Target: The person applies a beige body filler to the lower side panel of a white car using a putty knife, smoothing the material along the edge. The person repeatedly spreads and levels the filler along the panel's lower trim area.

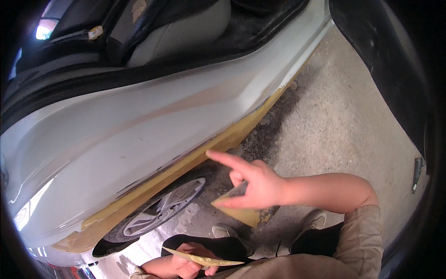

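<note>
Yellow body filler [195, 160] runs in a band along the lower edge of the white car body panel [139, 135], above the wheel. My right hand [260, 186] stretches its index finger to this band; the tip appears to touch it. Its thumb and curled fingers hold a flat spreader [248, 216], grey with yellow filler smeared over it. At the lower middle, my left hand [188, 262] grips a thin flat board [204, 259] seen nearly edge-on, with yellow filler on its face. The fingers under the board are partly hidden.
An alloy wheel [162, 207] sits beneath the panel. A car seat [186, 37] shows through the door opening at the top. A black door panel [381, 60] curves along the right. Concrete floor [334, 125] and my shoes [316, 221] lie below; a small dark object [417, 174] is far right.
</note>
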A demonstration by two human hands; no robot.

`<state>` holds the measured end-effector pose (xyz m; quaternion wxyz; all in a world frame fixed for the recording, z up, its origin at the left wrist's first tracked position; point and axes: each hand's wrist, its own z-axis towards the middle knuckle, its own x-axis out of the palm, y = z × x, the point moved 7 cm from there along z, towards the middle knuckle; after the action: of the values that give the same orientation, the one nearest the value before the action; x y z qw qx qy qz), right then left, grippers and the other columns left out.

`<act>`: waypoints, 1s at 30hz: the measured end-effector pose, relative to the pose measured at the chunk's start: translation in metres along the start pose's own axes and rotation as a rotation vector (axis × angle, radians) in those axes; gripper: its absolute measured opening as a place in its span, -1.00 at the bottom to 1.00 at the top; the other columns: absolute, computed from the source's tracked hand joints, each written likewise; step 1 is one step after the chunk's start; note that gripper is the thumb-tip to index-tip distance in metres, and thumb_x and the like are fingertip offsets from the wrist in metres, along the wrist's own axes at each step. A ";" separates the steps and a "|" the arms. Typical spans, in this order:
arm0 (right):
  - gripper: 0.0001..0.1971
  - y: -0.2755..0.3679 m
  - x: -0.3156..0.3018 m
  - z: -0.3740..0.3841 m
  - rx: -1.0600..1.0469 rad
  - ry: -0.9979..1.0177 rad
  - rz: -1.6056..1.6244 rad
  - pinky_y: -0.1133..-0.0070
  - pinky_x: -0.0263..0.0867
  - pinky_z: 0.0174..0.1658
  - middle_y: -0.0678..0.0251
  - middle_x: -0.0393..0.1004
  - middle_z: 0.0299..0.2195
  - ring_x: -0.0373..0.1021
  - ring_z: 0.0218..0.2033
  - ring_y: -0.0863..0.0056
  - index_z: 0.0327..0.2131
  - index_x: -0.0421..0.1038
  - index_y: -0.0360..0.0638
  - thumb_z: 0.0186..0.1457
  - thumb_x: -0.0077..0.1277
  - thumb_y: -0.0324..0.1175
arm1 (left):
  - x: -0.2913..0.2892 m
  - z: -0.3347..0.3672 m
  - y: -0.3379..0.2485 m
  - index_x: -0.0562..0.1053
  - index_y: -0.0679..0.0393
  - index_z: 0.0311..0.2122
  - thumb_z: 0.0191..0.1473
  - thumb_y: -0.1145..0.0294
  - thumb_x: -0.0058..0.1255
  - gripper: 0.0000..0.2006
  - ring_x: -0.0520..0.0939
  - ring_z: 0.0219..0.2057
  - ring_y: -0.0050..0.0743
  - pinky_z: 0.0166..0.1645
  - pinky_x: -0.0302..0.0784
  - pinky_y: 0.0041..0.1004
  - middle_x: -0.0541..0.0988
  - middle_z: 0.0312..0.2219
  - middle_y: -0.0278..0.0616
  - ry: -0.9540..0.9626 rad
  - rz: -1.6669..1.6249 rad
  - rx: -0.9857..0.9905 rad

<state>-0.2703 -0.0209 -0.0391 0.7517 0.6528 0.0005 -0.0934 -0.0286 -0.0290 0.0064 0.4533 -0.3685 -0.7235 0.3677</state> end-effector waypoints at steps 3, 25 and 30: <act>0.18 0.010 -0.004 -0.004 -0.053 -0.027 0.021 0.67 0.14 -0.49 0.44 0.17 -0.72 0.17 -0.65 0.67 0.48 -0.22 -0.15 -0.03 0.46 -0.26 | -0.003 -0.003 0.005 0.48 0.10 -0.05 0.33 0.03 0.01 -0.66 0.52 -0.64 -0.43 -0.56 0.33 -0.47 0.59 -0.53 -0.14 0.053 0.007 -0.032; 0.18 0.006 0.007 0.007 0.065 -0.003 0.023 0.65 0.15 -0.47 0.43 0.18 -0.70 0.12 -0.65 0.65 0.50 -0.27 -0.11 0.00 0.42 -0.24 | 0.008 0.018 -0.026 0.51 0.36 -0.43 0.44 -0.06 -0.29 -0.36 0.61 -0.64 -0.26 -0.53 0.53 -0.39 0.61 -0.61 -0.08 0.148 0.361 0.065; 0.18 -0.002 -0.006 0.000 0.071 -0.123 -0.033 0.63 0.13 -0.50 0.41 0.17 -0.71 0.11 -0.66 0.63 0.49 -0.25 -0.13 -0.01 0.43 -0.23 | 0.007 0.016 -0.025 0.51 0.39 -0.43 0.44 -0.01 -0.24 -0.39 0.61 -0.63 -0.25 -0.52 0.53 -0.38 0.61 -0.60 -0.09 0.118 0.330 0.116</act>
<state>-0.2764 -0.0206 -0.0399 0.7249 0.6721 -0.0384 -0.1458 -0.0506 -0.0371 0.0256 0.4488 -0.4764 -0.6031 0.4560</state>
